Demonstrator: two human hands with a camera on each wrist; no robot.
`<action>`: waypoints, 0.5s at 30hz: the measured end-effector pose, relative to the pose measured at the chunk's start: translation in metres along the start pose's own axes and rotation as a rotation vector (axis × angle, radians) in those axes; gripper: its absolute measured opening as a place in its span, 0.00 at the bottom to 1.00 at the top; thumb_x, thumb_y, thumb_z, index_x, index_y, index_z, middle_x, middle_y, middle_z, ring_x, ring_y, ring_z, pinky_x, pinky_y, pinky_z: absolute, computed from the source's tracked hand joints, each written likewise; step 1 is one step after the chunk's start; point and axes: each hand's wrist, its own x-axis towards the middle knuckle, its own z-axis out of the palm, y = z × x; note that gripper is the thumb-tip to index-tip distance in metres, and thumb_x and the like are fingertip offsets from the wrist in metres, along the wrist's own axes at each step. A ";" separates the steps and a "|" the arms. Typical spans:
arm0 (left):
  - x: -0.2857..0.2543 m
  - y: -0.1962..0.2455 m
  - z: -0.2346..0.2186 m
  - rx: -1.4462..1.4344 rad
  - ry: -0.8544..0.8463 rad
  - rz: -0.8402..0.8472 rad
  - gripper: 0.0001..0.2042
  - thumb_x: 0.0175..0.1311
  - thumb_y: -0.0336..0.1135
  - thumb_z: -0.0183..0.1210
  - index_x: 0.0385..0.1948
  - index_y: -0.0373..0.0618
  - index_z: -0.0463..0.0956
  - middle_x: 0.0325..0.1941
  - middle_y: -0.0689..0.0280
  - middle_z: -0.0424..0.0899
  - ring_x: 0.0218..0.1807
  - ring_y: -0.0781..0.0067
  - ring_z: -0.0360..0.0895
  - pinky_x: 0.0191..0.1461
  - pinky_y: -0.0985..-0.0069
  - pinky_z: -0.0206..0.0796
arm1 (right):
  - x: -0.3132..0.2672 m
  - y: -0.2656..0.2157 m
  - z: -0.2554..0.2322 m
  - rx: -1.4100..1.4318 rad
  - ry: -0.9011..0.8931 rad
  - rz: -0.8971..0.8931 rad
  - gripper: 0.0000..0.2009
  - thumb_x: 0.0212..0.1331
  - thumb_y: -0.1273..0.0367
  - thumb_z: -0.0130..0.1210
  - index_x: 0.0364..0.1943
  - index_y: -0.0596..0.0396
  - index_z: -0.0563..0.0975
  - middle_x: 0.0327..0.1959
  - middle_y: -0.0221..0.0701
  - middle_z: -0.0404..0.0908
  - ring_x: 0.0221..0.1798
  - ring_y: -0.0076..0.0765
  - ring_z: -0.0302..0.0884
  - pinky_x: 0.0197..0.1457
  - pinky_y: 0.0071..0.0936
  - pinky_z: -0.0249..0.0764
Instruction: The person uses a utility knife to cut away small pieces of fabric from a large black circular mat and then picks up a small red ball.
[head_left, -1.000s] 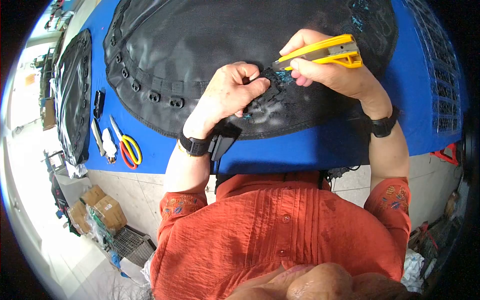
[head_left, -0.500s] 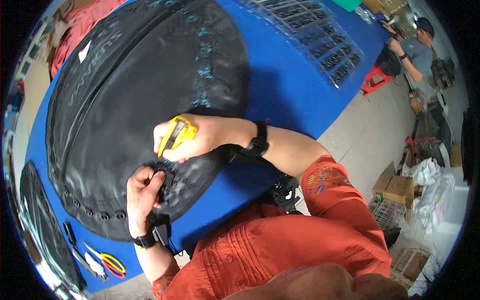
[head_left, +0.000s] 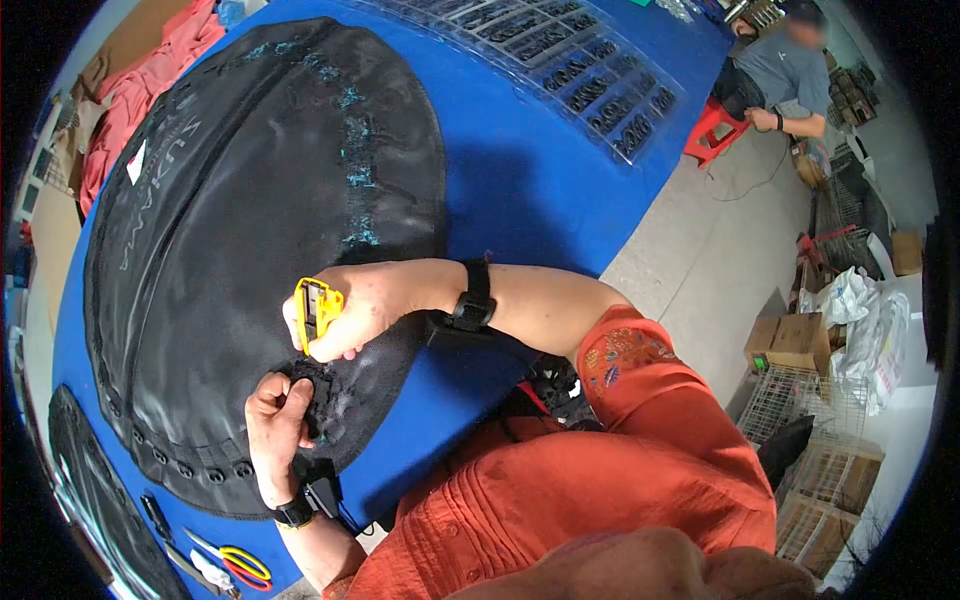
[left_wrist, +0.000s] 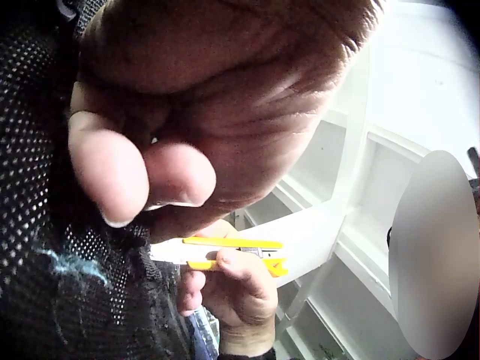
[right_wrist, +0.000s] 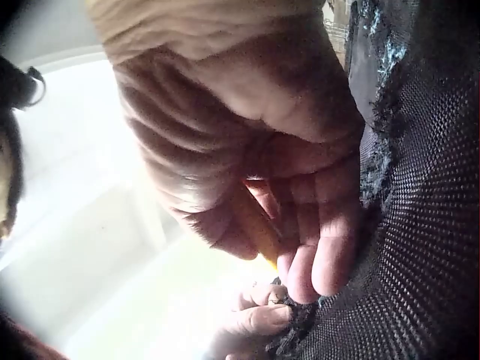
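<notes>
A large rounded black mesh sheet lies on the blue table, with frayed teal threads along a band. My left hand pinches a bunched strip of black fabric near the sheet's front edge, thumb on top. My right hand grips a yellow utility knife just beyond the left fingertips, its front end pointed at the bunched strip. In the left wrist view the knife's blade end meets the dark frayed fabric. The right wrist view shows the yellow handle within the curled fingers.
Scissors with red and yellow handles lie at the table's near left, by a black folded cover. A clear compartment tray of small black parts sits at the back. Another person sits beyond the table, near a red stool.
The head view has swung right, shifting the sheet and hands leftward and bringing the seated person into view. Both hands keep their holds on the knife and the fabric strip.
</notes>
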 end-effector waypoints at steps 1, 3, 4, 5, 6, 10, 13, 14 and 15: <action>0.000 0.000 0.000 -0.008 -0.003 0.006 0.16 0.73 0.31 0.64 0.22 0.45 0.69 0.15 0.74 0.70 0.11 0.85 0.65 0.14 0.80 0.58 | -0.001 -0.001 0.000 0.002 0.002 0.004 0.10 0.61 0.69 0.64 0.44 0.57 0.80 0.29 0.29 0.83 0.31 0.25 0.82 0.36 0.27 0.80; -0.001 0.003 0.001 -0.009 -0.006 0.002 0.17 0.73 0.31 0.64 0.22 0.45 0.69 0.15 0.74 0.70 0.11 0.85 0.65 0.14 0.80 0.58 | -0.001 -0.001 0.000 0.004 -0.004 0.006 0.10 0.62 0.69 0.64 0.44 0.57 0.80 0.29 0.29 0.83 0.31 0.25 0.82 0.36 0.27 0.80; -0.001 0.004 0.002 -0.009 -0.006 0.001 0.17 0.73 0.32 0.64 0.22 0.45 0.69 0.15 0.74 0.70 0.11 0.85 0.65 0.14 0.80 0.58 | 0.000 0.001 0.000 0.004 -0.010 0.003 0.10 0.61 0.69 0.64 0.44 0.57 0.80 0.29 0.29 0.83 0.31 0.25 0.82 0.36 0.27 0.80; -0.001 0.003 0.002 -0.015 -0.007 0.002 0.17 0.74 0.32 0.64 0.22 0.45 0.69 0.15 0.74 0.70 0.11 0.85 0.65 0.14 0.80 0.58 | 0.000 0.001 -0.001 0.004 -0.016 0.001 0.10 0.61 0.69 0.64 0.44 0.57 0.80 0.29 0.29 0.83 0.31 0.25 0.82 0.36 0.27 0.80; -0.001 0.002 0.002 -0.020 -0.007 0.004 0.17 0.74 0.32 0.64 0.22 0.46 0.69 0.15 0.74 0.70 0.11 0.85 0.65 0.14 0.80 0.57 | 0.000 0.001 -0.001 0.007 -0.016 0.002 0.10 0.61 0.69 0.64 0.44 0.57 0.81 0.29 0.29 0.83 0.31 0.25 0.82 0.36 0.27 0.80; -0.001 0.001 0.001 -0.017 -0.007 0.004 0.17 0.74 0.32 0.64 0.22 0.46 0.69 0.15 0.74 0.69 0.11 0.85 0.65 0.14 0.80 0.57 | -0.001 0.000 -0.002 0.014 -0.032 -0.011 0.10 0.62 0.69 0.63 0.44 0.57 0.81 0.28 0.29 0.82 0.30 0.24 0.81 0.36 0.26 0.80; -0.001 0.001 0.001 0.001 -0.008 0.021 0.17 0.74 0.33 0.64 0.22 0.46 0.69 0.14 0.74 0.69 0.10 0.85 0.65 0.14 0.80 0.57 | 0.000 0.001 -0.002 -0.001 -0.034 -0.017 0.10 0.62 0.69 0.63 0.44 0.57 0.81 0.27 0.29 0.82 0.29 0.24 0.81 0.35 0.26 0.79; -0.002 0.002 0.001 0.006 -0.005 0.018 0.17 0.74 0.33 0.64 0.22 0.46 0.69 0.14 0.74 0.69 0.11 0.85 0.65 0.14 0.80 0.57 | 0.001 0.001 -0.002 -0.008 -0.032 -0.017 0.10 0.62 0.69 0.63 0.44 0.57 0.81 0.26 0.29 0.82 0.28 0.24 0.81 0.34 0.26 0.79; -0.002 0.004 0.001 0.011 -0.003 0.015 0.17 0.74 0.33 0.64 0.22 0.46 0.69 0.14 0.74 0.69 0.11 0.85 0.65 0.14 0.80 0.57 | 0.001 0.001 -0.001 -0.015 -0.028 -0.012 0.10 0.62 0.69 0.63 0.44 0.57 0.81 0.27 0.29 0.82 0.28 0.24 0.81 0.34 0.26 0.79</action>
